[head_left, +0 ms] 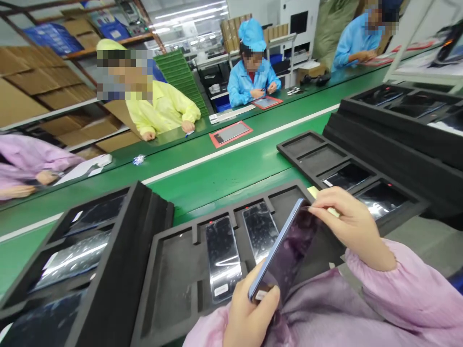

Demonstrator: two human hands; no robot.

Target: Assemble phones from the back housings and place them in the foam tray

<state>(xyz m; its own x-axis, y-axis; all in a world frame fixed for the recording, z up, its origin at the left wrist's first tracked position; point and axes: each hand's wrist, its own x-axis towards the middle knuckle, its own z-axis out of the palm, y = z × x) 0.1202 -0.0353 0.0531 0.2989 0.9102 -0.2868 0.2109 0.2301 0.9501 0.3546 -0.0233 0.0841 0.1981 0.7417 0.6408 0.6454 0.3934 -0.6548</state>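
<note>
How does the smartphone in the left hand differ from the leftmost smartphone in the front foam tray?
The held smartphone is raised and tilted; the tray smartphone lies flat in the black foam tray.
The left hand grips the held smartphone, with the right hand at its upper end; neither hand holds the tray smartphone.
Both have dark, glossy screens and a white label near the lower end.
</note>
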